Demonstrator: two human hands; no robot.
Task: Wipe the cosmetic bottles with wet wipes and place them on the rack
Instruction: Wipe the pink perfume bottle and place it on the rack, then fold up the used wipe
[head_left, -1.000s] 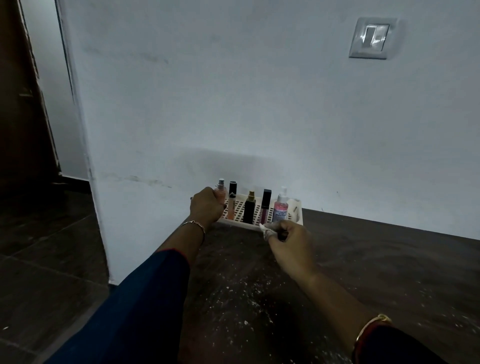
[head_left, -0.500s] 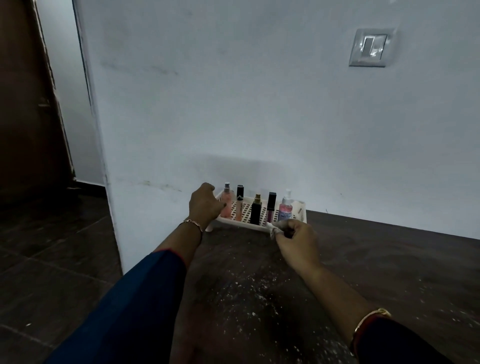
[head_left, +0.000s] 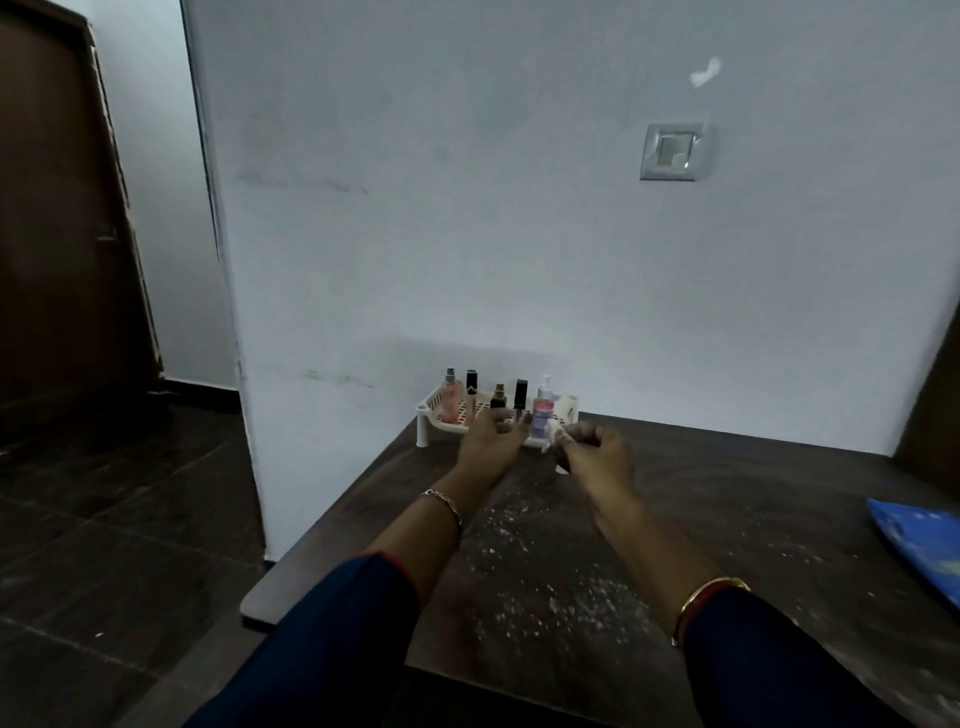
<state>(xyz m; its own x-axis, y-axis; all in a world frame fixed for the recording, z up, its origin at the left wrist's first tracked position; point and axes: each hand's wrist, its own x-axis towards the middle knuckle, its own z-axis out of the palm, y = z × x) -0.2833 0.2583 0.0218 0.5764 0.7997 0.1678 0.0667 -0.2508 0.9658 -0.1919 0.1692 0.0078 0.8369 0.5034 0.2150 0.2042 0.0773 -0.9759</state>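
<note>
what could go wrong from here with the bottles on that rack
1. The left hand is spread just in front of the rack, where slim bottles such as the pink pump bottle stand upright and close together; a bump might topple several.
2. The rack sits at the table's far left corner, so a push might slide a leg off the edge.
3. The wet wipe in the right hand could pick up the white specks if dragged there.

1 wall switch (head_left: 674, 151), a brown door (head_left: 62, 234) (left), blue sheet (head_left: 919, 545) on speckled table (head_left: 727, 493).
</note>
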